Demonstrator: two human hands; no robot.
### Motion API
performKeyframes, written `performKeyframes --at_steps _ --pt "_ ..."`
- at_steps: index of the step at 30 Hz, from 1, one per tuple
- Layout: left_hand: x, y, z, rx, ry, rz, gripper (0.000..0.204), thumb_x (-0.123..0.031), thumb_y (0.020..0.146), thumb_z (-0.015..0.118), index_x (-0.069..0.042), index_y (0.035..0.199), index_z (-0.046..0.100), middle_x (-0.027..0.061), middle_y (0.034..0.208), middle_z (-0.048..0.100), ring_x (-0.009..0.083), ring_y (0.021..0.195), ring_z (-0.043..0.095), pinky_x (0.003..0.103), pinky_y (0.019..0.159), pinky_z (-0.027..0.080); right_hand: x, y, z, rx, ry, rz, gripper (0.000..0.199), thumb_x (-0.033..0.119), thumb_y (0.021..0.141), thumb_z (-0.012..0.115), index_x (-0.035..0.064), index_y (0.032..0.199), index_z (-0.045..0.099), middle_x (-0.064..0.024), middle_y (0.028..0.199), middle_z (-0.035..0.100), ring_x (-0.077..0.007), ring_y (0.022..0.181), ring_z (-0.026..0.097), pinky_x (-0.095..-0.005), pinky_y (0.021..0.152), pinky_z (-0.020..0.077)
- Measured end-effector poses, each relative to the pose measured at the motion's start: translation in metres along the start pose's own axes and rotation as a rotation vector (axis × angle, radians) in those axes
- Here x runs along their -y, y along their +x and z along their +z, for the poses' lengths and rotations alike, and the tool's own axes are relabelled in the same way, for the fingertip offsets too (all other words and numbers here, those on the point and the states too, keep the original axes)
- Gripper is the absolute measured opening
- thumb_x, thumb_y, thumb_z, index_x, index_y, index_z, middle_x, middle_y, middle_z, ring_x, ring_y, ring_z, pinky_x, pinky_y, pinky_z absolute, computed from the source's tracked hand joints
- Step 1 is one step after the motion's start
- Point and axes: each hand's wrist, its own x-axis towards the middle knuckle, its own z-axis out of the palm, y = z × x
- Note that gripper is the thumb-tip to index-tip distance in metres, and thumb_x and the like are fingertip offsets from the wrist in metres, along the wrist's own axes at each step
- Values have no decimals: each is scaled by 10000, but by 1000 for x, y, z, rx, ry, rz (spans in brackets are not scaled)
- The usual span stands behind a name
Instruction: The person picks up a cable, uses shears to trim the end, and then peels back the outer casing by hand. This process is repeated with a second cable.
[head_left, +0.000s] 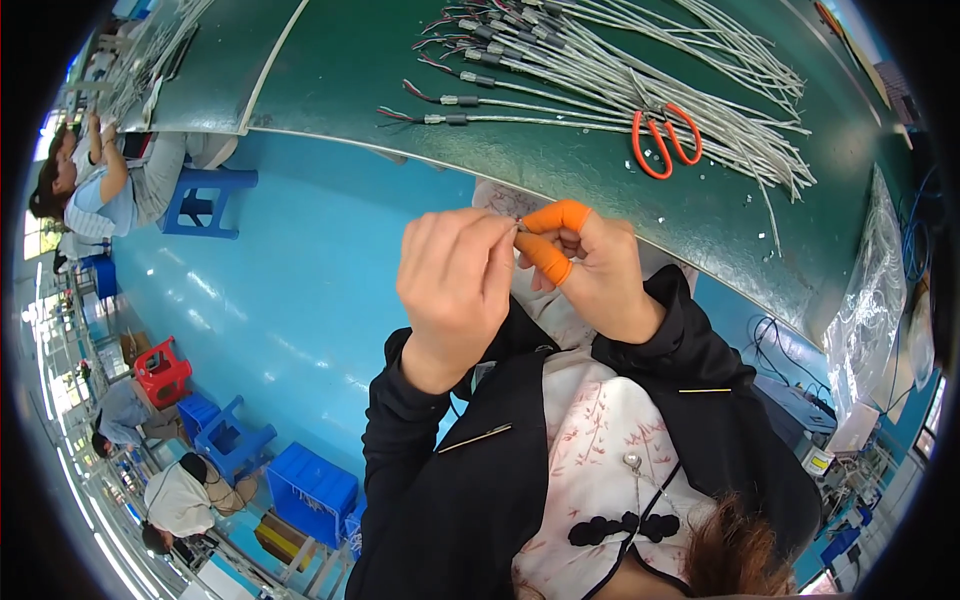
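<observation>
My left hand [455,280] and my right hand [608,270] meet in front of my chest, just off the table's near edge. Orange finger covers [548,258] sit on the thumb and forefinger of the right. Both hands pinch at one spot, where a tiny dark and pale bit shows between the fingertips; its kind is too small to tell. Beyond them on the table lies a pile of pale braided cables [600,70]. Their left ends carry grey sleeves and thin coloured wires. Scissors with red-orange handles [652,145] rest on the cables, blades pointing away from me.
The green table [340,85] spans the far side, with white scraps near the scissors. Clear plastic bags [868,290] hang at its right end. On the blue floor to the left are stools [205,200] and a blue crate [312,490]. Several people sit working at the left.
</observation>
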Motion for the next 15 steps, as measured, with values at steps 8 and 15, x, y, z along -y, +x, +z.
performKeyframes --at_steps 8,15 --pt "1 9 -1 29 572 429 148 -27 730 622 0 875 615 96 864 572 237 771 575 357 711 447 18 11 -19 185 452 425 165 116 891 600 -36 948 575 -91 687 618 -116 507 582 -222 459 458" --pt "-6 38 -8 217 767 826 85 -25 764 618 3 844 617 104 851 581 231 795 567 375 739 448 -3 17 -30 194 153 205 171 132 847 634 -14 920 580 -108 656 619 -190 499 594 -266 494 469"
